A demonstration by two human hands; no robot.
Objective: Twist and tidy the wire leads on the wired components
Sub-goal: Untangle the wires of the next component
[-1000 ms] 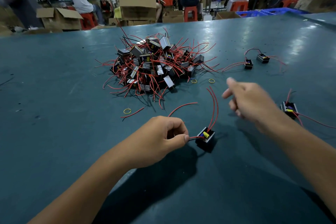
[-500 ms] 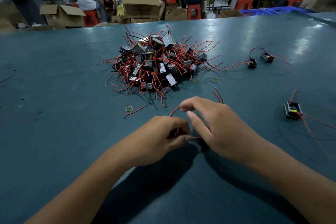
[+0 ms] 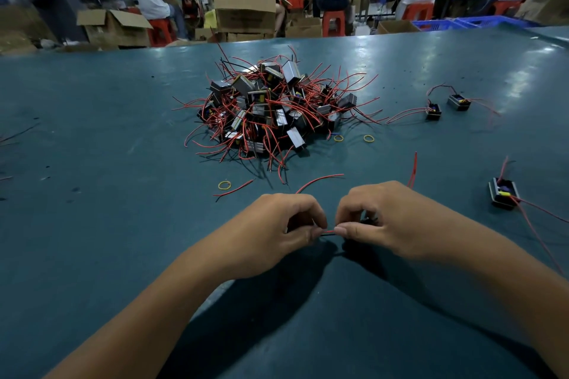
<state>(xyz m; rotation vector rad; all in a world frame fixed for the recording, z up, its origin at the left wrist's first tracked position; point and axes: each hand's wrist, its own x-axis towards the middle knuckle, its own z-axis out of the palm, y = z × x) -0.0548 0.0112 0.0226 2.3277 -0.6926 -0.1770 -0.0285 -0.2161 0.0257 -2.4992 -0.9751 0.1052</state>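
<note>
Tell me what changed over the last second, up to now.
The right hand came in from the right, free, and now pinches the red lead next to the left hand, covering the small black component. The left hand kept its pinch. The pile and the finished components stayed put.

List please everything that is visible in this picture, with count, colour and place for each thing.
pile of wired components: one heap, black and grey with red leads, table centre
separate components: three, black; two far right, one near right
rubber bands: three, yellow; two by the pile, one nearer
loose wire: one, red, beside the nearer band
table: one, teal
cardboard boxes: several, brown, behind the table
stools: several, red, background
seated people: several, background
left hand: pinches red lead
right hand: pinches the same lead
</note>
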